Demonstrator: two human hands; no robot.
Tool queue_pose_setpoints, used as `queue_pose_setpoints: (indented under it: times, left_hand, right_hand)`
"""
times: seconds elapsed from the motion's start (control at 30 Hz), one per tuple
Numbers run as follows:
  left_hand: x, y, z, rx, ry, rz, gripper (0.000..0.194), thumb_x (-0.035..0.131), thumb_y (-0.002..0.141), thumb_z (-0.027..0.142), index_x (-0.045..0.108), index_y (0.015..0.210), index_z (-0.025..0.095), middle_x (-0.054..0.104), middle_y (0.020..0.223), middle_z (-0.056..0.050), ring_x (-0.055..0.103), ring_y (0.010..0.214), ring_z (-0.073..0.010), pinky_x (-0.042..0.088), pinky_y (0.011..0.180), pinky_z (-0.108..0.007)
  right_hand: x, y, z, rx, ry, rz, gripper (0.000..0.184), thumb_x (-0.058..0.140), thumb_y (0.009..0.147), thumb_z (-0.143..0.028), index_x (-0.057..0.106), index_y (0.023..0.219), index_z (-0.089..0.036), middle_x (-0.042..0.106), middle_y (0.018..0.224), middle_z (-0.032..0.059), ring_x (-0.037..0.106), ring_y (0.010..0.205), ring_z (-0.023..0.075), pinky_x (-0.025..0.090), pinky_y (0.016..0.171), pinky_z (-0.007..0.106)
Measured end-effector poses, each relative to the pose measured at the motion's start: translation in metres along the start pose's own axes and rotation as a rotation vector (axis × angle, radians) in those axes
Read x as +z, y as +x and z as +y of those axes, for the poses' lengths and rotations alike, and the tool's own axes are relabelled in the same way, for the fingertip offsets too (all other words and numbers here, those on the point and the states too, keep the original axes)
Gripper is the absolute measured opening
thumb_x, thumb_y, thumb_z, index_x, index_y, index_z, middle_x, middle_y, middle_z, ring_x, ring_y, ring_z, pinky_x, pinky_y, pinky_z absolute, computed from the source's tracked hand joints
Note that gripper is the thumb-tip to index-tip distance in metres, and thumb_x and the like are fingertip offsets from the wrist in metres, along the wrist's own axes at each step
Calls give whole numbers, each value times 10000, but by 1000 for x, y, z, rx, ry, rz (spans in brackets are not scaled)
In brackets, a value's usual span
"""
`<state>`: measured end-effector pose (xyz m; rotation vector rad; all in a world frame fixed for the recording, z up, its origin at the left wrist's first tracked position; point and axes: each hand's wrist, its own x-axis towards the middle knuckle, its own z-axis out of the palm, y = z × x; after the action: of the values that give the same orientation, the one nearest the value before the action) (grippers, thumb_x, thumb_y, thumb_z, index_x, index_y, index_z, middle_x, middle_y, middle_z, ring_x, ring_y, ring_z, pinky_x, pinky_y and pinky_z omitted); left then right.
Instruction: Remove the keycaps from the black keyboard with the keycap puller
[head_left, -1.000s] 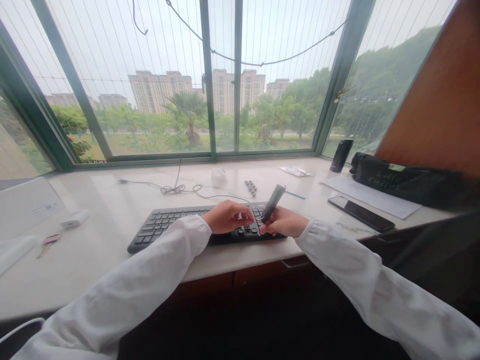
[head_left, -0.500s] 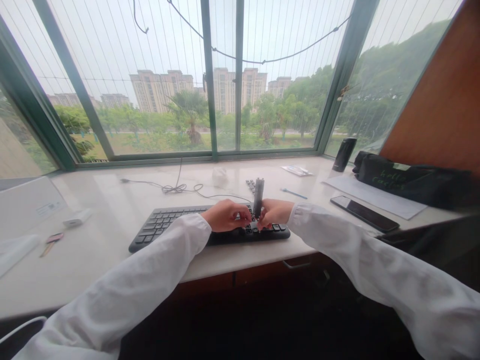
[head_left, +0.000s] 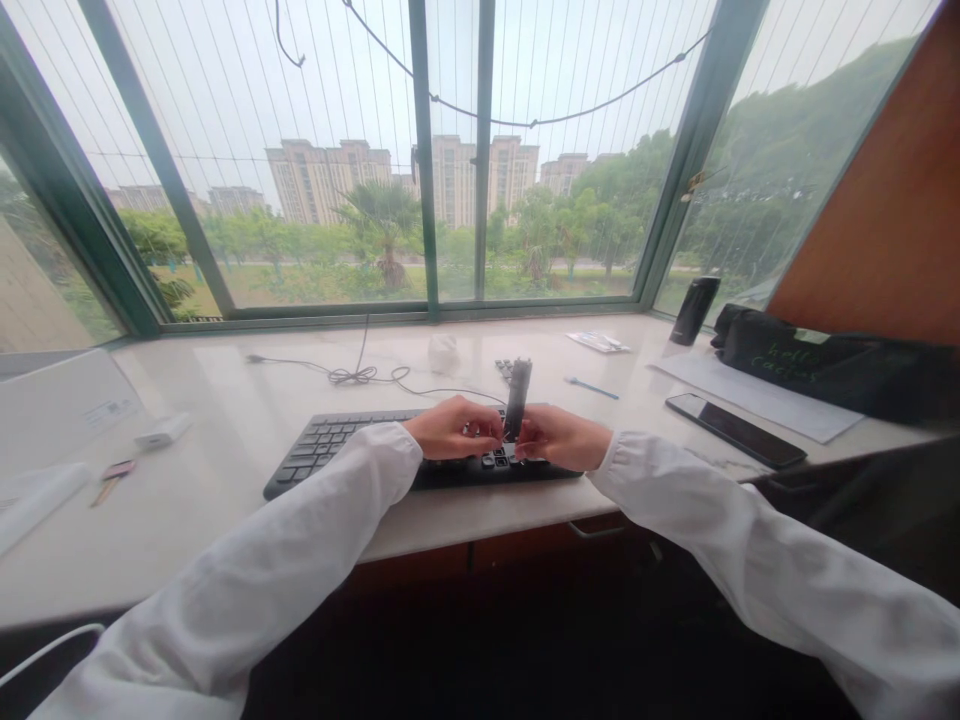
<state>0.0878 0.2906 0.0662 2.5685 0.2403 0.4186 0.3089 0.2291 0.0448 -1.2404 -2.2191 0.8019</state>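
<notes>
A black keyboard [head_left: 337,447] lies on the pale desk [head_left: 225,420] in front of me. My right hand [head_left: 564,437] is closed around a dark grey stick-shaped tool [head_left: 517,396], held almost upright with its lower tip on the keys at the keyboard's right part. My left hand [head_left: 454,427] rests curled on the keys just left of the tool, fingertips pinched near its tip; what they hold is too small to see. Both arms wear white sleeves.
A row of loose keycaps [head_left: 504,368] lies behind the keyboard, near a coiled cable [head_left: 352,375]. A phone [head_left: 735,429], paper, a black pouch [head_left: 825,365] and a dark cup [head_left: 693,310] sit on the right. A white box [head_left: 60,405] and small white device [head_left: 161,431] sit on the left.
The tool went from leaning right to nearly upright, and my right hand shifted slightly left toward my left hand. My left hand stayed on the keys.
</notes>
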Motion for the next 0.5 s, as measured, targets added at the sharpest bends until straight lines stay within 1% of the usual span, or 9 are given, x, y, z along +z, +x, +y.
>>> queue_pose_setpoints:
  times: [0.07,0.17,0.3,0.4,0.5]
  left_hand:
    - [-1,0,1,2,-23,-8,212,581,856,315,666,869,121,627,648,0,490,565,-70,353,547,-168]
    - [-1,0,2,0,-52,-24,260,572,867,339,682,801,113,635,630,-8,495,548,-66,341,523,-164]
    - [0,0,4,-8,-77,-46,297,563,872,331,673,709,107,642,610,-15,518,528,-65,350,506,-158]
    - [2,0,7,-14,-81,-59,289,562,869,320,668,702,110,637,589,-10,538,523,-68,362,504,-157]
    - [2,0,8,-14,-93,-73,268,555,869,315,686,744,117,647,604,-5,544,512,-68,377,511,-161]
  right_hand:
    - [1,-4,-2,-27,25,-1,285,635,776,-265,585,1040,-168,572,723,-17,512,658,127,418,610,252]
    - [3,-8,-4,-40,68,1,281,608,811,-285,573,1060,-160,588,759,1,528,681,134,431,621,261]
    - [2,-14,-12,-43,32,24,298,619,807,-321,580,1056,-162,636,808,29,576,732,167,455,657,282]
    - [0,-17,-25,0,-9,5,312,581,836,-395,588,1044,-162,659,821,42,592,732,180,448,643,281]
    - [3,-16,-38,83,-87,83,384,514,868,-498,624,988,-150,669,782,53,593,702,184,429,627,279]
